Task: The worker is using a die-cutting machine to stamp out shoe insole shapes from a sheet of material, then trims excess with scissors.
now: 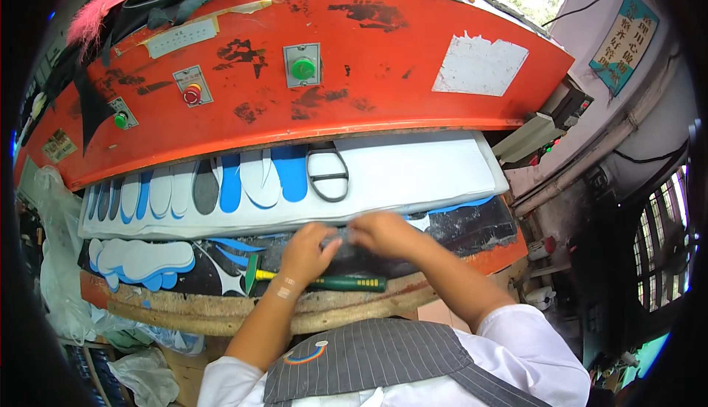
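Across the table (476,224), the head view shows one layered white foam sheet (417,171) running from near the left edge to near the right, its far side under the red press head (383,53). The single black cutting die (330,176) lies on it, just right of a row of sole-shaped outlines in white, blue and dark grey; more than ten show, but the left ones crowd too closely for an exact count. The die seems placed there because the outlines stop and plain foam begins. Both hands meet near the sheet's near edge: the left hand (313,250) has bent fingers, the right hand (380,233) bends toward it, and with the fingertips blurred I cannot tell whether either grip is open or closed on something. One green-handled hammer (346,284) lies along the table's front edge, partly hidden by the left forearm, probably kept there for easy reach. One pile of white-and-blue insoles (144,259) sits at the front left corner, apparently clear of the sheet; its layers cannot be counted. The press head carries three buttons: two green (303,69), one red (192,95).
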The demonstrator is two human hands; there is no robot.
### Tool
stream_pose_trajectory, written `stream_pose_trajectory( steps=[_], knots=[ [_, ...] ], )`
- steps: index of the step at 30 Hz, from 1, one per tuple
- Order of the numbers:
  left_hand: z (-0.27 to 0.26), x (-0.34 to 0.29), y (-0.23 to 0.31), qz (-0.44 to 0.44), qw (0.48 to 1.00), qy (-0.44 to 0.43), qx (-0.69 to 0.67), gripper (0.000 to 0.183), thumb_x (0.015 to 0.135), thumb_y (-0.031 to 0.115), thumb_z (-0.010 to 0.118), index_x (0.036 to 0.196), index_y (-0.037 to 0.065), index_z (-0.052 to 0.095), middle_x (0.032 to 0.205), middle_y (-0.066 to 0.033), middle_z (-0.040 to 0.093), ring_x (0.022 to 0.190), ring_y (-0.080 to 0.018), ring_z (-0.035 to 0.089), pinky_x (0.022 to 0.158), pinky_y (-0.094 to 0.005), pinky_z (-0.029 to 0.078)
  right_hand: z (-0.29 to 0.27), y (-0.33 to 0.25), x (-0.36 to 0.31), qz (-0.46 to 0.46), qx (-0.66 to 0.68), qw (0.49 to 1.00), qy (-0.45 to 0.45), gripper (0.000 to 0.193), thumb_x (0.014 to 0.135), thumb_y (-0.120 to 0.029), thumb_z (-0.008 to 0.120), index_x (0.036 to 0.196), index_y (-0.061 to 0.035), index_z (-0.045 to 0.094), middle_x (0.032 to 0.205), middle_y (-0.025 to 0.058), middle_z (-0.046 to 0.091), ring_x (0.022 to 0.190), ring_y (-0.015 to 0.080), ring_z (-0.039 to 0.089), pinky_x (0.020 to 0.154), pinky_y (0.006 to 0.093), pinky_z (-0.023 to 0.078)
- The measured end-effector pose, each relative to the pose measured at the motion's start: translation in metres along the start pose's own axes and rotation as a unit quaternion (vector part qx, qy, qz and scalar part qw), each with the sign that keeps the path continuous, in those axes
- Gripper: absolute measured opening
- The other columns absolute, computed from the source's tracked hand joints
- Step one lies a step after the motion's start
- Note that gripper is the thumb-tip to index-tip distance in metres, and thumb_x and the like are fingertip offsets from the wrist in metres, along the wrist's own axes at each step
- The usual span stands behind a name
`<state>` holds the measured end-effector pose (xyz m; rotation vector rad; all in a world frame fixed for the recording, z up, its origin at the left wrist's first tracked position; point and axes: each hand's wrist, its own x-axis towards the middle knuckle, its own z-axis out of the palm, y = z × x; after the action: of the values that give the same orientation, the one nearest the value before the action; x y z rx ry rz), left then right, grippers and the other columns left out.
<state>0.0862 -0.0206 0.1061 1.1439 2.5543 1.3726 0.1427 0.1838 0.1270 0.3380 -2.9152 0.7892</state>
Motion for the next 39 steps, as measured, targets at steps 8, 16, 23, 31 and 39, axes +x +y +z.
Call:
stream_pose_trajectory(
  steps=[8, 16, 23, 31, 39],
  knots=[
    [0.044, 0.092, -0.039, 0.006, 0.992, -0.003, 0.128, 0.019, 0.073, 0.019, 0.073, 0.082, 0.006, 0.064, 0.081, -0.0098, 0.056, 0.075, -0.0297, 0.057, 0.067, -0.0385, 0.046, -0.031, 0.063, 0.182, -0.07, -0.263, 0.956, -0.115, 0.086, 0.065, -0.015, 0.078, 0.14, -0.0263, 0.037, 0.144, 0.0141, 0.034, 0.135, 0.0294, 0.032, 0.101, 0.0429, 0.039],
    [0.021, 0.131, -0.007, 0.041, 0.994, 0.097, -0.032, 0.018, 0.073, 0.015, 0.073, 0.081, 0.003, 0.063, 0.081, -0.0103, 0.054, 0.078, -0.0278, 0.053, 0.071, -0.0357, 0.044, -0.031, 0.097, 0.233, -0.226, -0.278, 0.929, -0.097, 0.058, 0.066, -0.027, 0.077, 0.119, -0.0187, 0.056, 0.136, 0.0085, 0.045, 0.134, 0.0277, 0.035, 0.106, 0.0432, 0.035],
    [0.068, 0.084, -0.038, 0.021, 0.974, 0.128, 0.186, 0.065, 0.079, 0.026, 0.068, 0.129, -0.005, 0.042, 0.122, -0.0216, 0.054, 0.109, -0.0351, 0.054, 0.089, -0.0419, 0.041, -0.024, 0.123, 0.204, -0.393, -0.01, 0.903, 0.174, 0.022, 0.06, -0.006, 0.069, 0.08, -0.0098, 0.061, 0.091, 0.0046, 0.063, 0.096, 0.0252, 0.059, 0.088, 0.0381, 0.045],
    [0.025, 0.191, -0.003, -0.118, 0.891, -0.28, 0.337, 0.04, 0.085, 0.035, 0.054, 0.116, 0.011, 0.06, 0.116, -0.0101, 0.061, 0.106, -0.0303, 0.058, 0.093, -0.046, 0.04, -0.123, 0.121, 0.139, 0.096, 0.112, 0.937, 0.317, 0.024, 0.086, -0.022, 0.059, 0.096, -0.0004, 0.061, 0.077, 0.0149, 0.066, 0.066, 0.0217, 0.065, 0.06, 0.032, 0.049],
    [0.087, 0.238, -0.082, -0.053, 0.943, 0.005, 0.33, 0.043, 0.087, 0.021, 0.048, 0.13, 0.015, 0.052, 0.145, -0.0012, 0.039, 0.138, -0.0268, 0.028, 0.109, -0.0545, 0.025, -0.061, 0.157, 0.158, 0.384, 0.006, 0.922, 0.056, 0.034, 0.085, -0.017, 0.048, 0.112, 0.0005, 0.058, 0.097, 0.0253, 0.065, 0.082, 0.0382, 0.065, 0.071, 0.0449, 0.053]
  ],
)
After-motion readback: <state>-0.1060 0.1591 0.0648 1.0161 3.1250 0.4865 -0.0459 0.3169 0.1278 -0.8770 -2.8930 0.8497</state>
